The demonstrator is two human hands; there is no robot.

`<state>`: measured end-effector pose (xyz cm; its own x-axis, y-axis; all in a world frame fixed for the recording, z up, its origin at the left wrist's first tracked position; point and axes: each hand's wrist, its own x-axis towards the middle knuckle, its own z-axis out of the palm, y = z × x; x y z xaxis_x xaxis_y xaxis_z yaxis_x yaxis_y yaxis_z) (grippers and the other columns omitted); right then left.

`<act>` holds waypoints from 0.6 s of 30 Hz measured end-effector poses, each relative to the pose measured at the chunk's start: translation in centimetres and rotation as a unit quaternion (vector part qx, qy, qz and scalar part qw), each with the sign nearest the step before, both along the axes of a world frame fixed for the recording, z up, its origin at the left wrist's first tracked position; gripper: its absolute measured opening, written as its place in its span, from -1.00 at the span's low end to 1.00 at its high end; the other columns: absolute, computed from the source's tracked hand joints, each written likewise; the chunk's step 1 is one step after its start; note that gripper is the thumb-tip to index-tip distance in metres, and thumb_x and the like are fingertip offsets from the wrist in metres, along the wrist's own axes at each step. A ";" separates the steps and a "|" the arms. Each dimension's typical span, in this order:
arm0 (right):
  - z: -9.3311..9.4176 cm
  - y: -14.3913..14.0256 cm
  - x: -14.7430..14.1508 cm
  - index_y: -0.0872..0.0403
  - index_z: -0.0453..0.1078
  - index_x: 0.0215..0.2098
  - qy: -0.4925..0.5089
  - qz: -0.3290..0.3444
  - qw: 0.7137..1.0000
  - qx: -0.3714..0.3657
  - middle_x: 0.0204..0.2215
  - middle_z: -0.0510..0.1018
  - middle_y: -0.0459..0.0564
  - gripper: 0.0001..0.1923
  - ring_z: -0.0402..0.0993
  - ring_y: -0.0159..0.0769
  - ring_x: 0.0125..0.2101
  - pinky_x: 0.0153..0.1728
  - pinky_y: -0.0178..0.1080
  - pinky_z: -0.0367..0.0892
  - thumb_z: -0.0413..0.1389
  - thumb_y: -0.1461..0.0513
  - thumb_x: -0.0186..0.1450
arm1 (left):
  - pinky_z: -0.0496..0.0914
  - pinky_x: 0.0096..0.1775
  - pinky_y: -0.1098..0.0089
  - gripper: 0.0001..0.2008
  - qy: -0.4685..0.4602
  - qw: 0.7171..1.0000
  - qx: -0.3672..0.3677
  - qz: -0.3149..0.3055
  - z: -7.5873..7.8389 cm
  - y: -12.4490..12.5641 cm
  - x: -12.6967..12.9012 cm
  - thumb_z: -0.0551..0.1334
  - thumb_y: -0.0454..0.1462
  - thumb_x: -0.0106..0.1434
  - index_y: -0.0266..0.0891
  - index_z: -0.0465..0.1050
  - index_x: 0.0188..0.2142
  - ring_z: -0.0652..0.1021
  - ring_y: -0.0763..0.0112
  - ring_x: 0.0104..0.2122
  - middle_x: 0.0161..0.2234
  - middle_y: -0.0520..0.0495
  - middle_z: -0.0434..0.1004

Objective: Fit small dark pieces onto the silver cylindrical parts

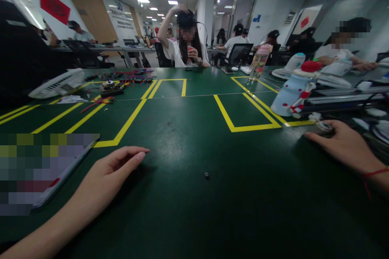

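Note:
My left hand (117,168) rests low over the green table (182,218), its thumb and fingertips close together. No object shows between them. Just left of its wrist lies a tablet-like slab (65,178), its face blurred out. At the right, my right hand (349,145) curls its thumb and fingers around a small round metal part (325,128). A white piece (316,117) sticks up beside that part; whether they are joined, I cannot tell. Between my hands lies a small dark ring-shaped piece (206,175), touched by neither.
A blue bottle with a red top (287,95) and a clear pink-lidded bottle (259,62) stand right. Metal rails (340,99) and cables lie beyond my right hand. Left are tangled wires (133,77) and a white fan (60,83). A person (185,44) sits opposite.

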<state>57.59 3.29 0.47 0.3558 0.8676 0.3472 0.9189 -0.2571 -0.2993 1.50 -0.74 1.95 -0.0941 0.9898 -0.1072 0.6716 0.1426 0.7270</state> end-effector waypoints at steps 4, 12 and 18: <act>0.0 -0.8 -2.3 0.19 0.21 0.17 -0.141 -0.028 0.986 0.080 0.04 0.32 0.33 -0.02 0.24 0.29 0.05 -0.04 0.26 0.21 0.10 -0.29 0.01 | 0.31 -0.10 0.30 -0.57 -0.003 1.000 0.010 -0.008 -0.7 0.3 0.3 0.15 0.10 0.23 -0.10 0.47 -0.08 0.50 0.21 -0.19 -0.16 0.02 0.56; 0.9 -3.8 -22.3 -0.16 0.40 0.07 -0.013 0.444 0.895 -0.044 0.06 0.34 0.02 -0.51 0.25 -0.15 0.03 -0.01 -0.03 0.20 0.12 -0.09 0.21 | 0.32 -0.11 0.25 -0.57 0.046 0.998 0.019 -0.040 -1.3 0.2 -0.3 0.14 0.12 0.22 -0.07 0.47 -0.12 0.51 0.16 -0.13 -0.12 0.00 0.54; 1.8 -2.2 -23.5 -0.10 0.52 -0.25 0.043 0.473 0.879 -0.043 -0.14 0.49 -0.08 -0.74 0.33 -0.26 -0.10 -0.04 -0.09 0.16 0.05 0.00 0.31 | 0.35 -0.12 0.25 -0.60 0.070 0.995 0.025 -0.068 -2.0 0.3 -0.8 0.14 0.12 0.23 -0.03 0.46 -0.10 0.51 0.20 -0.13 -0.11 0.02 0.52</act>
